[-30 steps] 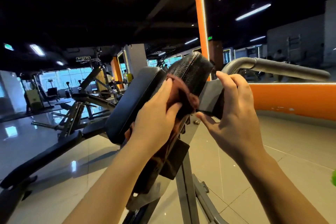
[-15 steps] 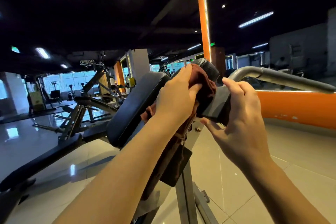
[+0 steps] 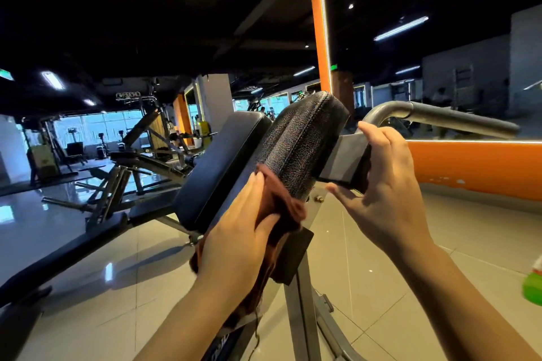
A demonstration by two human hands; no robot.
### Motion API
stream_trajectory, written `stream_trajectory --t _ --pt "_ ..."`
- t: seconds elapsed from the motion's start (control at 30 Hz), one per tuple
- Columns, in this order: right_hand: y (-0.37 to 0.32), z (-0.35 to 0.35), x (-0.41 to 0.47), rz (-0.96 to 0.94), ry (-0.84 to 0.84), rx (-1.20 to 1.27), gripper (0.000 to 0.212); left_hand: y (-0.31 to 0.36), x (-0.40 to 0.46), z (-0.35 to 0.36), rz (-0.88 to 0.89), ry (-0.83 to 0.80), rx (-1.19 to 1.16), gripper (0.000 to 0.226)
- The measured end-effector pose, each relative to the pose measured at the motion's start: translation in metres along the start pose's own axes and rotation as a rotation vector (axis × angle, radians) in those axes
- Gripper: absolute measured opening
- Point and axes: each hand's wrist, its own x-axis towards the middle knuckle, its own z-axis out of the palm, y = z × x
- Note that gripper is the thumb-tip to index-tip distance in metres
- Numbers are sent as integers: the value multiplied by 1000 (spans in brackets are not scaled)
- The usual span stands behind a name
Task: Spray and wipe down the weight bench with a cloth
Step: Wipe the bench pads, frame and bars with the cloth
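1. The bench [image 3: 223, 161] stands on the tiled floor [image 3: 366, 246], its black pads tilted up toward the ceiling; the nearer pad [image 3: 302, 143] has a cracked, worn skin with a seam running along its edge.
2. A brown cloth [image 3: 283, 208] is bunched against the lower end of that worn pad, and more of it hangs down along the frame [image 3: 302, 311] under the wrist.
3. The left hand [image 3: 237, 237] presses the cloth to the pad with the fingers laid nearly straight over it and the thumb against the folds; it is a flat push rather than a fist.
4. The right hand [image 3: 384, 184] grasps a dark grey block [image 3: 346, 158] that juts from the side of the pad, fingers hooked over its top and far side, thumb stretched out underneath.
5. Just behind that hand a grey metal bar [image 3: 440, 117] curves up and runs off to the right.
6. At the right edge, low down, sits a blurred green thing [image 3: 533, 284]; I cannot tell what it is.
7. An orange wall [image 3: 481, 167] with a lit strip along its top runs behind the bar, and an orange-framed mirror [image 3: 440, 38] rises above it.
8. Off to the left, more machines [image 3: 140, 152] stand on the glossy floor before bright windows [image 3: 88, 132].
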Motion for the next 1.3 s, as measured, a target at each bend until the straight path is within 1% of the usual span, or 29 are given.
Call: stream_trajectory --t 0.07,0.17,0.23,0.3,0.4,0.47,0.57,0.7,0.77,0.87,0.93,0.97,1.03,1.13,1.3 --pt "0 0 0 -2 4 14 95 -9 -21 -4 -48 -28 32 65" --pt "-1 1 0 -6 15 18 94 -8 -23 -5 -74 2 95 63" --pt "0 2 1 -11 27 13 95 2 -7 -2 -11 42 141 62" --pt "2 5 1 -5 36 4 95 17 26 4 82 58 111 58" --pt "7 7 3 18 41 -24 97 46 87 10 178 27 70 46" --pt "9 7 4 20 34 -65 97 59 109 9 212 0 56 38" --pt "9 6 4 17 32 -87 97 59 106 8 246 -10 34 42" --pt "4 5 2 -10 30 -112 95 37 69 1 172 0 56 51" --pt "1 5 1 -11 27 -112 96 19 38 1 141 43 79 50" --pt "-1 4 2 3 34 -101 96 -10 -17 10 98 190 164 49" --pt "-1 4 1 4 32 -97 95 -24 -43 19 148 331 173 44" --pt "-1 3 1 0 27 -100 95 -27 -51 24 177 384 182 45" --pt "0 2 1 -8 12 -114 95 -29 -59 32 253 421 287 50" --pt "2 2 1 -11 6 -120 95 -32 -59 42 379 463 556 42" --pt "5 4 1 -41 26 -100 94 -33 -45 53 583 364 801 42"
